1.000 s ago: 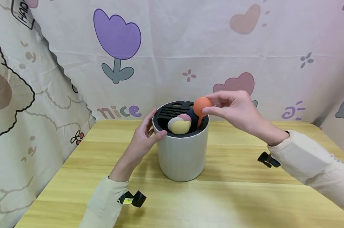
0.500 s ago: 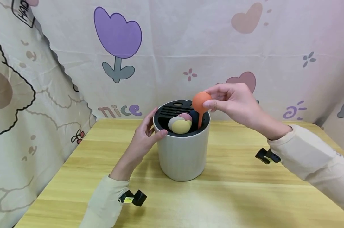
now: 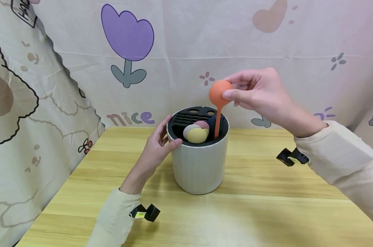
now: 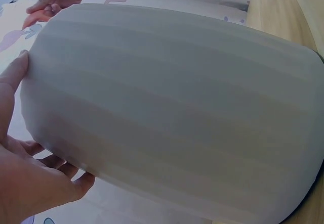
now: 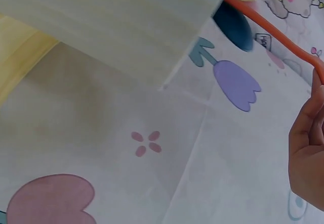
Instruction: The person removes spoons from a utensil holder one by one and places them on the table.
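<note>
My right hand (image 3: 262, 91) pinches the round head of an orange spoon (image 3: 218, 94) between thumb and fingers. Its thin handle points down, the lower end hidden inside a white ribbed utensil holder (image 3: 199, 171). In the right wrist view the orange handle (image 5: 276, 32) slants out past the rim. My left hand (image 3: 154, 151) grips the holder's left side, thumb at the front rim and fingers around the side. Yellow (image 3: 197, 136), pink (image 3: 202, 125) and pale grey (image 3: 187, 131) rounded utensil heads stand in the front opening, beside a dark blue utensil (image 5: 235, 27).
A black insert (image 3: 186, 118) with slots and round holes fills the holder's top. The holder stands upright on a wooden table (image 3: 251, 219). Behind the table hangs a printed cloth (image 3: 180, 34), with another patterned cloth (image 3: 13, 171) along the left.
My right hand has moved upward, drawing the orange spoon higher so more of its handle shows above the rim. The left hand keeps its hold on the utensil holder.
</note>
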Tool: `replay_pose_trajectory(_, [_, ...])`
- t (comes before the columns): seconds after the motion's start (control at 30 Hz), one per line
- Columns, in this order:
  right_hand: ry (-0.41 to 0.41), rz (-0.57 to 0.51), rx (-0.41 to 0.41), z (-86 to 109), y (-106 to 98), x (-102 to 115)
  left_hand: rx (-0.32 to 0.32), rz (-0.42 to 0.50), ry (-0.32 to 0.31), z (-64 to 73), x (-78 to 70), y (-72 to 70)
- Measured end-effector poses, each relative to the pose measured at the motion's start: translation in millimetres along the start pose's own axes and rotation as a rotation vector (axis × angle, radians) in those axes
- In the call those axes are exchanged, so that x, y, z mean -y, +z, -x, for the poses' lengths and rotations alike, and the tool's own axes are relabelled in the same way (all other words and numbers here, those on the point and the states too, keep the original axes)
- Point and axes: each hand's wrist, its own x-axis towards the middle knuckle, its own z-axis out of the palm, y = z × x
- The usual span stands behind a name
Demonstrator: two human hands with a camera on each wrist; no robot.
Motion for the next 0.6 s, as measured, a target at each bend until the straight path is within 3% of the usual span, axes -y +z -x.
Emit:
replay_pose_trajectory(0.13, [0.019, -0.039, -0.018, -2.1, -2, 7, 0.006, -0.004, -0.004, -0.1, -0.8, 0.1])
replay_pose_trajectory(0.3, [-0.039, -0.073, -0.053, -6.5, -5, 11, 0.008, -0.006, -0.001, -1.3, -1.0, -0.1])
replay_pose_trajectory(0.6, [-0.128, -0.343, -0.091, -15.3, -16, 22, 0.017, -0.019, -0.001, 1.1, 0.5, -2.2])
